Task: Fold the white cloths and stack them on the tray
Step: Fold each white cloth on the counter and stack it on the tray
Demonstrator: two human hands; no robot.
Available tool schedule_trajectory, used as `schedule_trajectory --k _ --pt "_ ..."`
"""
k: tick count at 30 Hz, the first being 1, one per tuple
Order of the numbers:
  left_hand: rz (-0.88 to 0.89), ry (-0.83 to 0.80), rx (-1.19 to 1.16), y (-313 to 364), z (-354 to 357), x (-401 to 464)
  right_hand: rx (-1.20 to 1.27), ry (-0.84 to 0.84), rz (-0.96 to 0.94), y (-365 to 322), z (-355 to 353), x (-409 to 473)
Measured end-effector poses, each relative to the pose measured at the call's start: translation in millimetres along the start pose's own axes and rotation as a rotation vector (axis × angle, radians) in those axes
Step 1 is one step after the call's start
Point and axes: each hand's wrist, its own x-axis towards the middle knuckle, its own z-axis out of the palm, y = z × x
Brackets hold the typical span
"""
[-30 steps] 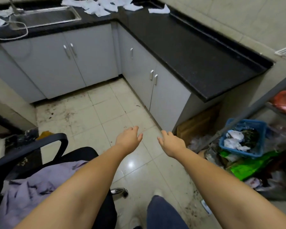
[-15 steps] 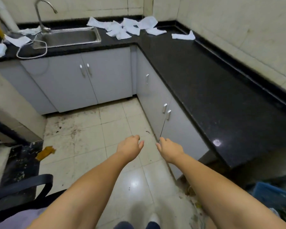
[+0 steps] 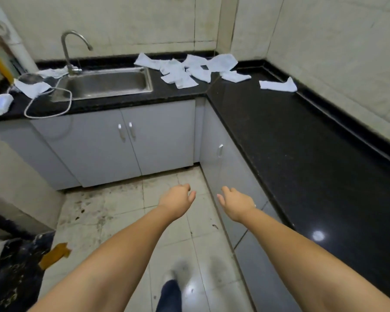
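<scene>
Head view: reaching forward over the tiled floor (image 3: 113, 212) with both bare arms, left hand (image 3: 177, 200) and right hand (image 3: 235, 202) hovering close together, near but not touching, each released with fingers loosely relaxed and grasping nothing. Lying far ahead in the corner of the black L-shaped surface (image 3: 302, 140), a loose heap of unfolded white cloths (image 3: 187, 68), overlapping one another just to the right of the steel sink (image 3: 106, 83). Resting apart from the heap along the right-hand wall, one more crumpled cloth (image 3: 278, 84). Draping beside the curved tap (image 3: 70, 46) and over the sink's left edge, further white cloths (image 3: 33, 86), with a white cable (image 3: 54, 109) looping across the counter front and a small white box (image 3: 1, 104) sitting at the far left. Standing beneath, pale grey cabinet doors (image 3: 131, 140) with small handles. Showing at the bottom edge, a blurred shoe (image 3: 173, 274) and a dark trouser leg.
</scene>
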Motion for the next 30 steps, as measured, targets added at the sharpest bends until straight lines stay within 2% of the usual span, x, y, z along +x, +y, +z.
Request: schedule_trajectory --k 7,13,19,30 --pt "0.128 -0.006 0.106 -29 -76 141 0.076 0.046 0.097 -24 -61 123" --pt "0.233 -0.048 0.123 -21 -107 255 0.077 0.141 0.151 -6 -111 213" --pt "0.337 -0.047 0.153 23 -126 386 0.105 0.223 0.215 43 -157 312" --pt "0.517 -0.115 0.155 133 -146 577 0.169 0.223 0.432 160 -238 437"
